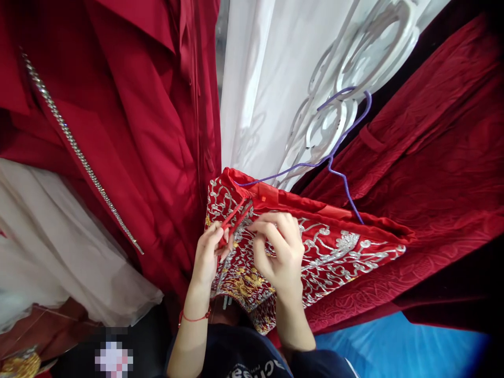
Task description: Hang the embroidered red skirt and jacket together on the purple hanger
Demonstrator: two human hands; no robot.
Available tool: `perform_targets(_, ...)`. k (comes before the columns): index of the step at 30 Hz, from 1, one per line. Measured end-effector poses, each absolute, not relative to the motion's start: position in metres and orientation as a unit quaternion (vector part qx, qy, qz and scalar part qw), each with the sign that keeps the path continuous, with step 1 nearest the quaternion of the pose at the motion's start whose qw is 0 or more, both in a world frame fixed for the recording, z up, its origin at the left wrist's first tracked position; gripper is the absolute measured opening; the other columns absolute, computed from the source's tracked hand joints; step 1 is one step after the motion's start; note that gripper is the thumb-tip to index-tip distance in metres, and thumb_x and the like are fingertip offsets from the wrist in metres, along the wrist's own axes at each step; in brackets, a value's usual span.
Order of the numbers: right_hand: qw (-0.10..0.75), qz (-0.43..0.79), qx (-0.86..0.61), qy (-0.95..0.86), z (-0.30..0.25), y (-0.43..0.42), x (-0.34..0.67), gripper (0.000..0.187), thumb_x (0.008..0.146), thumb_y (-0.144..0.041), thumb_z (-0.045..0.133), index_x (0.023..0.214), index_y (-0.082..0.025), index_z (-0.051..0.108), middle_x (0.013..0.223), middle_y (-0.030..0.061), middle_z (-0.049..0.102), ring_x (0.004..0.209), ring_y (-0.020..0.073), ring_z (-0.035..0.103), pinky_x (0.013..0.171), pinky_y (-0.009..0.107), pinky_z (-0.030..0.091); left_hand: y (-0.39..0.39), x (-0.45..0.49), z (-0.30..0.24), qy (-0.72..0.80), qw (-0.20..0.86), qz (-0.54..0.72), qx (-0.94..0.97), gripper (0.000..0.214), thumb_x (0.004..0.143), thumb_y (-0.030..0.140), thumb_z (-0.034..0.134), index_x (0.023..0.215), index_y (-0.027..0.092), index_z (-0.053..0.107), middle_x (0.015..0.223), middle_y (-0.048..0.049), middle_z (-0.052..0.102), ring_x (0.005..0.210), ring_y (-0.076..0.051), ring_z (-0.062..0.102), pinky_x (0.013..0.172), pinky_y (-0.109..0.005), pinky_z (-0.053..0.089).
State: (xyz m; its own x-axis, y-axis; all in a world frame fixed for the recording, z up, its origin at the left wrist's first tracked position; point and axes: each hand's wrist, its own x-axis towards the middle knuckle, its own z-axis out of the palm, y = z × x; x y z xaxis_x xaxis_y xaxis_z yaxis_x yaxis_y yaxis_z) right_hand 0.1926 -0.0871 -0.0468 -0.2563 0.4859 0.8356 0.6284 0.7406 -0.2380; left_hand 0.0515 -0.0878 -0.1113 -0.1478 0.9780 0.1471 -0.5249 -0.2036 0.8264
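Note:
A red skirt-like garment (338, 257) with silver and gold embroidery hangs in front of me from a purple wire hanger (333, 160). Its red satin waistband (315, 207) runs along the top, and a thin red cord (235, 210) comes out near its left end. My left hand (208, 249) is closed around this cord, at the left part of the embroidery. Just right of it, my right hand (280, 244) is bent into a pinch before the garment. Whatever lies between its fingertips is too small to make out.
The hanger hooks onto a white scrollwork frame (342, 65). Deep red gowns hang at left (153, 105) and right (444, 157), the left with a rhinestone trim (81, 152). Pale fabric (66, 236) hangs lower left. Blue fabric (397, 346) lies at lower right.

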Motion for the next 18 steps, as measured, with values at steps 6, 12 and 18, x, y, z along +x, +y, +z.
perform_targets(6, 0.518, 0.118, -0.375, -0.760, -0.090, -0.082, 0.198, 0.025, 0.091, -0.006, 0.046, 0.082, -0.020, 0.066, 0.075, -0.0003, 0.067, 0.068, 0.0130, 0.060, 0.068, 0.029, 0.047, -0.090, 0.049, -0.109, 0.299, 0.558, 0.634, 0.444, 0.023, 0.095, 0.041, 0.058, 0.096, 0.019, 0.058, 0.071, 0.0025, 0.061, 0.047, -0.004, 0.043, 0.043, -0.016, 0.031)
perform_targets(12, 0.496, 0.165, -0.343, -0.780, -0.098, -0.071, 0.202, 0.038, 0.091, -0.009, 0.050, 0.125, -0.022, 0.060, 0.114, 0.0069, 0.067, 0.105, 0.0188, 0.064, 0.094, 0.036, 0.052, -0.094, 0.054, -0.104, 0.317, 0.559, 0.601, 0.475, 0.026, 0.096, 0.042, 0.058, 0.108, 0.019, 0.054, 0.070, 0.0021, 0.061, 0.047, -0.004, 0.040, 0.042, -0.015, 0.029)
perform_targets(18, 0.489, 0.228, -0.305, -0.785, -0.105, -0.076, 0.204, 0.059, 0.089, -0.009, 0.050, 0.145, -0.028, 0.043, 0.141, 0.0071, 0.057, 0.131, 0.0222, 0.053, 0.112, 0.045, 0.044, -0.101, 0.065, -0.097, 0.351, 0.571, 0.574, 0.470, 0.038, 0.096, 0.043, 0.056, 0.127, 0.025, 0.043, 0.064, 0.0053, 0.055, 0.054, -0.007, 0.046, 0.044, -0.013, 0.027)
